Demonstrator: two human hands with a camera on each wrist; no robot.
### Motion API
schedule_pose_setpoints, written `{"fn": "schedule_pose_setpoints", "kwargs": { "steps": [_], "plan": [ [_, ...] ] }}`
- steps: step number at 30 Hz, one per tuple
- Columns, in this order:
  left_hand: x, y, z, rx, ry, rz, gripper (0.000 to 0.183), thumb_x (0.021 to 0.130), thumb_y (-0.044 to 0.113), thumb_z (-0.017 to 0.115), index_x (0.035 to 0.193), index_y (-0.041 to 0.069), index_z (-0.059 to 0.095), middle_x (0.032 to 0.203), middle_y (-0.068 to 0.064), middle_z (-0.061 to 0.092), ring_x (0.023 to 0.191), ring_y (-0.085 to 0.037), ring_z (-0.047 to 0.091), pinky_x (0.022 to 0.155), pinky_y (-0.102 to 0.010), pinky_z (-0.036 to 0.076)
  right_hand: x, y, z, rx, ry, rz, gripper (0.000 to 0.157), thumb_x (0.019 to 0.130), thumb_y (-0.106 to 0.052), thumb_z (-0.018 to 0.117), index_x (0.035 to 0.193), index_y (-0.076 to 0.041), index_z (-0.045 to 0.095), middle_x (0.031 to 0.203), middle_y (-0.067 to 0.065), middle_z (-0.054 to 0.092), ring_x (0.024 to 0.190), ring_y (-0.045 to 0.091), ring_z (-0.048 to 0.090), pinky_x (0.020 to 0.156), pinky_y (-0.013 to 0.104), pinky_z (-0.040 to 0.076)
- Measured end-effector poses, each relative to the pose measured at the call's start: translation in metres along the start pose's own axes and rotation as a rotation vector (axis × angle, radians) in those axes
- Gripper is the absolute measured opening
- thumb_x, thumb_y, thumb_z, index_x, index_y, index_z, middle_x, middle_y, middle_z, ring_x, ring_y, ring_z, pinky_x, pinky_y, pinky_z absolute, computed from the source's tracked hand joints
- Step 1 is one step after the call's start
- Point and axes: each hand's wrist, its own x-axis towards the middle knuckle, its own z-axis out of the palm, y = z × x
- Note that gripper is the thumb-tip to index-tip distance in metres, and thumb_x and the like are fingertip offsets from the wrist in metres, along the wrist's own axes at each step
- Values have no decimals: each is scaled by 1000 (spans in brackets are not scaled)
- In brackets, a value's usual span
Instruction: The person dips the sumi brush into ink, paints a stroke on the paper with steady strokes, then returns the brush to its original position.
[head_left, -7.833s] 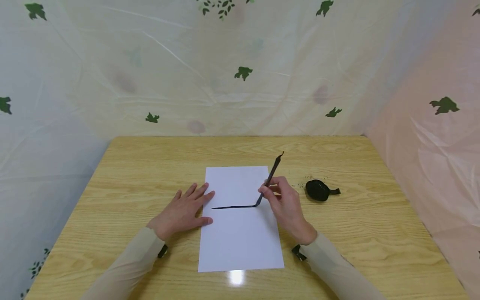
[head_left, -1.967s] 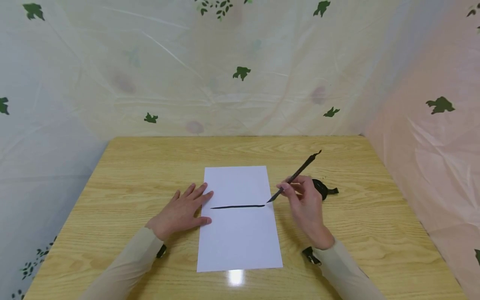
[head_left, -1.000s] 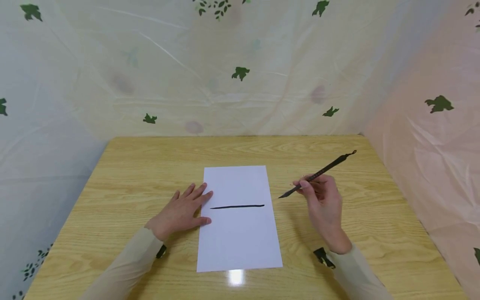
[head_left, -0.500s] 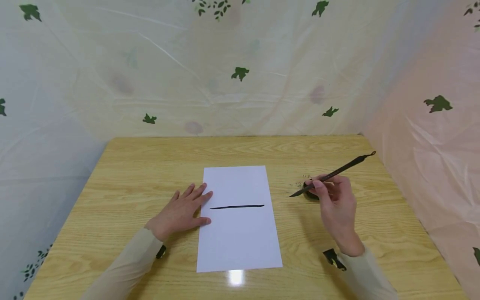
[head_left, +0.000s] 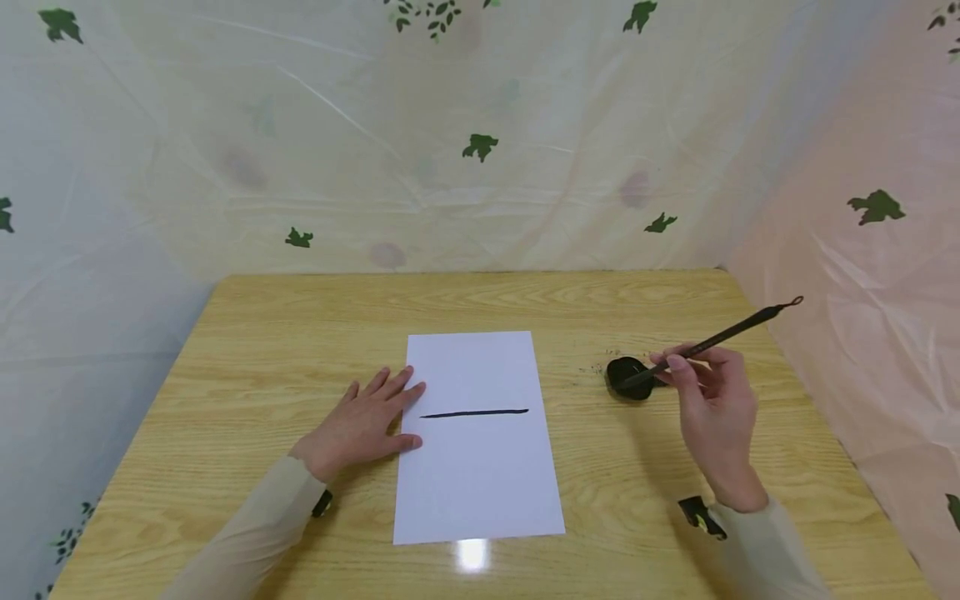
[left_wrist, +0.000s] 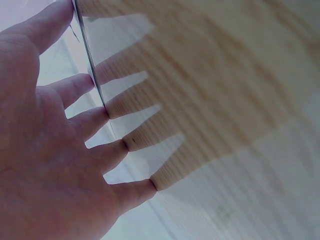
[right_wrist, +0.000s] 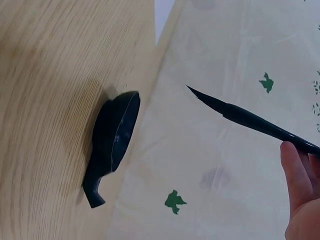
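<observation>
My right hand (head_left: 722, 421) pinches a dark calligraphy brush (head_left: 731, 331) between thumb and fingers, its looped end pointing up and right. In the head view the brush tip overlaps a small black ink dish (head_left: 621, 368) with a short handle. The right wrist view shows the bristles (right_wrist: 207, 101) raised above the level of the dish (right_wrist: 115, 131). With fingers spread, my left hand (head_left: 363, 423) rests flat on the left edge of a white sheet of paper (head_left: 480, 483). One black, nearly horizontal ink stroke (head_left: 474, 413) crosses the paper's middle.
Small dark ink specks (head_left: 596, 368) mark the wooden table (head_left: 262, 350) beside the dish. Pale plastic sheeting with green bird shapes hangs behind the table (head_left: 360, 150) and along both sides. Dark cameras (head_left: 702, 517) are strapped at the wrists.
The ink stroke has grown longer to the right since the earliest frame. My right hand then lifted the brush off the paper and carried it right to the ink dish. My left hand stayed put.
</observation>
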Motion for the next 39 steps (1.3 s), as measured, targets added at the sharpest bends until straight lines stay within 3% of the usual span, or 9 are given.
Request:
{"fn": "schedule_pose_setpoints", "kwargs": {
  "steps": [10, 18, 23, 29, 35, 39],
  "plan": [
    [1, 0, 1, -3, 0, 9, 78, 99, 52, 65, 162, 14, 38, 171, -13, 22, 155, -46, 17, 114, -76, 18, 5, 10, -19, -112, -1, -95, 22, 89, 28, 59, 109, 27, 49, 103, 15, 74, 94, 12, 75, 82, 20, 58],
    [2, 1, 0, -1, -4, 7, 79, 99, 53, 65, 162, 15, 37, 171, -12, 21, 155, -46, 16, 114, -76, 18, 7, 11, -25, -116, -21, -109, 18, 93, 21, 61, 109, 26, 54, 103, 14, 75, 96, 10, 74, 84, 18, 57],
    [1, 0, 0, -1, -1, 7, 79, 98, 53, 65, 162, 14, 38, 171, -13, 22, 155, -47, 17, 114, -76, 19, 10, 11, -28, -199, -49, -152, 17, 95, 11, 67, 105, 23, 60, 102, 18, 76, 93, 2, 72, 75, 9, 51],
    [1, 1, -1, -3, -2, 0, 79, 99, 52, 66, 162, 14, 37, 171, -13, 21, 155, -47, 16, 114, -76, 18, 14, 14, -37, -275, -104, -185, 13, 93, 15, 66, 104, 21, 65, 102, 23, 74, 95, -2, 69, 77, 7, 50],
    [0, 1, -1, -2, 2, 0, 78, 99, 51, 66, 161, 14, 38, 171, -14, 23, 154, -47, 18, 114, -76, 19, 15, 23, -47, -403, -167, -235, 28, 101, -15, 68, 107, 12, 73, 100, 28, 73, 100, -11, 64, 84, 6, 48],
    [0, 1, -2, -6, 3, -1, 78, 99, 51, 66, 161, 13, 39, 170, -14, 23, 154, -48, 18, 113, -76, 19, 15, 27, -52, -436, -197, -252, 28, 101, -18, 69, 108, 8, 75, 101, 25, 74, 105, -13, 62, 87, 6, 46]
  ]
}}
